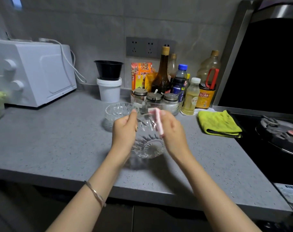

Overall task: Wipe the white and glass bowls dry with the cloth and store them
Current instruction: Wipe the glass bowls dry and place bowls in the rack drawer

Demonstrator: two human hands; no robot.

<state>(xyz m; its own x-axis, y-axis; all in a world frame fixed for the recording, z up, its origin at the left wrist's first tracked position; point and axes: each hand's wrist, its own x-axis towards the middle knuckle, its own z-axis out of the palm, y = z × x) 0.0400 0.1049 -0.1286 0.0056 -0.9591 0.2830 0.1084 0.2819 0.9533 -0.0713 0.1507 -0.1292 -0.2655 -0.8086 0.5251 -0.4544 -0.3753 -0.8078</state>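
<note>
Glass bowl (147,139): held tilted over the table (58,139), my left hand (124,129) gripping its rim to steady it; my right hand (172,131) pinches pink cloth (159,121) against its wall for wiping.

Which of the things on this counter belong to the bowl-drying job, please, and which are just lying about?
Part of the job: glass bowl, gripped by the left hand; pink cloth, pinched in the right hand; second glass bowl on the counter behind.
Lying about: yellow cloth, microwave, black bowl on a white tub, sauce bottles, spice jars.
</note>
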